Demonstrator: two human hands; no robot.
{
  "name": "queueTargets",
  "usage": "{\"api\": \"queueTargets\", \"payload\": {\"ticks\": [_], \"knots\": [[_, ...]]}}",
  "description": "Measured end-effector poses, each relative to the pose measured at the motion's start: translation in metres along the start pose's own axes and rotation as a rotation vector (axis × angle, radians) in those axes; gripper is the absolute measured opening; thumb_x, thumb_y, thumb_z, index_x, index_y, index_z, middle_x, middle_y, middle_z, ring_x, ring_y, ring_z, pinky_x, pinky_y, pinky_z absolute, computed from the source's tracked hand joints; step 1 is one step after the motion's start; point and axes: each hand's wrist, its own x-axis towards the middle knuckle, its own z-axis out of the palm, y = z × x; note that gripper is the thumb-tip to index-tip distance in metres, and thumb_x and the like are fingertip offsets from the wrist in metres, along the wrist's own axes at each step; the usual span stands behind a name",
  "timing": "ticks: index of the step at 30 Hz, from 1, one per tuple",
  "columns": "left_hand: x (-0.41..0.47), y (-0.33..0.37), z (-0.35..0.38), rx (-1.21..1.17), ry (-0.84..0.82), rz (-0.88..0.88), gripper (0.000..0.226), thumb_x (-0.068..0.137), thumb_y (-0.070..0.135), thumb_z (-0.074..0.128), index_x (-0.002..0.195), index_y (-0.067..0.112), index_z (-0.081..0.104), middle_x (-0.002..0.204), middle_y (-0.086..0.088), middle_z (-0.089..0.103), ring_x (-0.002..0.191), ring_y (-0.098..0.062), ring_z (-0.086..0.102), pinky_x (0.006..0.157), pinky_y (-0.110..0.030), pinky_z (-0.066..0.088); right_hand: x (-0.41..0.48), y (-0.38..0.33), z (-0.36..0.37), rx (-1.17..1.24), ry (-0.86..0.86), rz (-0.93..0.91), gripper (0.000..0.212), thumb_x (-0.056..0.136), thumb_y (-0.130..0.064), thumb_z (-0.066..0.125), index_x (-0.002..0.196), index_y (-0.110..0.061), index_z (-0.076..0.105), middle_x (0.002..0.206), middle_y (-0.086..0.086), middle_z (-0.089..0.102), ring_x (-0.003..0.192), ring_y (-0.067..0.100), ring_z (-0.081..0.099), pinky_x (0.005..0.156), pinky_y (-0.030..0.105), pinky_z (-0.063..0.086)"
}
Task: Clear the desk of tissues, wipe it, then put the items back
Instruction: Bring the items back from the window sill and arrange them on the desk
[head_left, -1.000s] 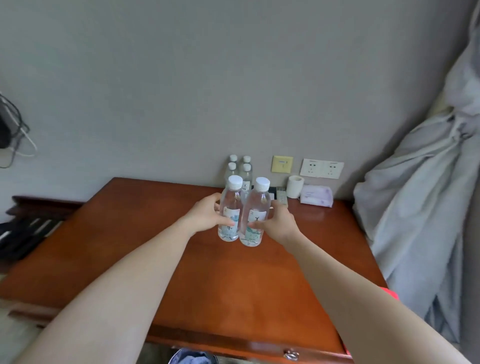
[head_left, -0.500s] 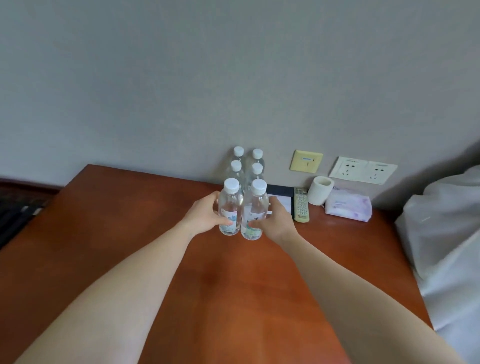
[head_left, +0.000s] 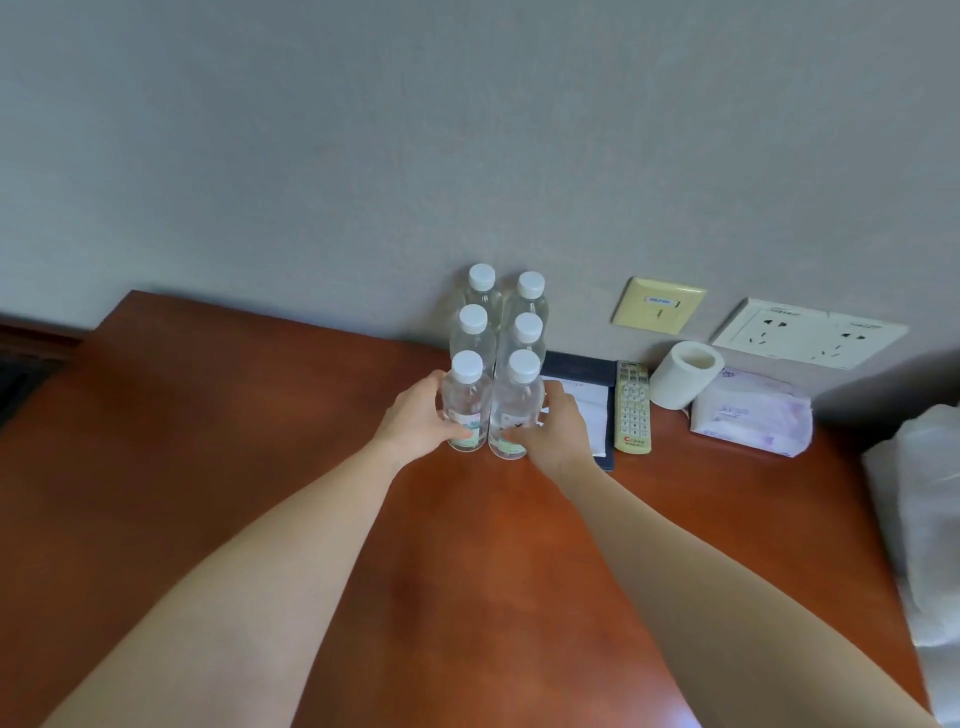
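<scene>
Two clear water bottles with white caps stand side by side on the reddish wooden desk (head_left: 208, 415). My left hand (head_left: 415, 415) grips the left bottle (head_left: 466, 395), and my right hand (head_left: 553, 428) grips the right bottle (head_left: 519, 400). Both bottles sit right in front of several more bottles (head_left: 498, 322) lined up in two rows against the wall. A toilet paper roll (head_left: 684, 382) and a soft tissue pack (head_left: 750, 413) lie at the back right of the desk.
A dark folder with a white notepad (head_left: 592, 410) and a remote control (head_left: 632, 408) lie right of the bottles. Wall sockets (head_left: 810, 332) and a yellow switch plate (head_left: 657, 305) sit above the desk. White fabric (head_left: 919, 519) hangs at the right edge.
Both hands have carried the two bottles away from me to the back of the desk, up against the standing rows. The camera has moved closer and turned.
</scene>
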Motion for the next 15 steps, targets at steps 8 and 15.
{"api": "queueTargets", "payload": {"ticks": [8, 15], "knots": [[0.017, -0.004, 0.001, -0.066, 0.023, -0.002, 0.068, 0.065, 0.021, 0.087, 0.121, 0.034, 0.052, 0.117, 0.015, 0.066, 0.101, -0.010, 0.068, 0.096, -0.045, 0.053, 0.012, 0.000, 0.007, 0.051, 0.000, 0.002, 0.055, 0.077, -0.017, 0.079, 0.122, -0.016, 0.046, 0.122, 0.003, 0.050, 0.107, 0.022, 0.057, 0.091, 0.041, 0.051], [0.017, -0.001, 0.001, 0.005, 0.010, 0.010, 0.071, 0.066, 0.024, 0.086, 0.125, 0.033, 0.048, 0.120, 0.011, 0.065, 0.104, -0.015, 0.066, 0.095, -0.047, 0.052, 0.012, 0.001, 0.008, 0.031, -0.006, -0.002, 0.059, 0.077, -0.019, 0.079, 0.125, -0.012, 0.045, 0.123, 0.004, 0.048, 0.106, 0.022, 0.055, 0.088, 0.035, 0.048]]}}
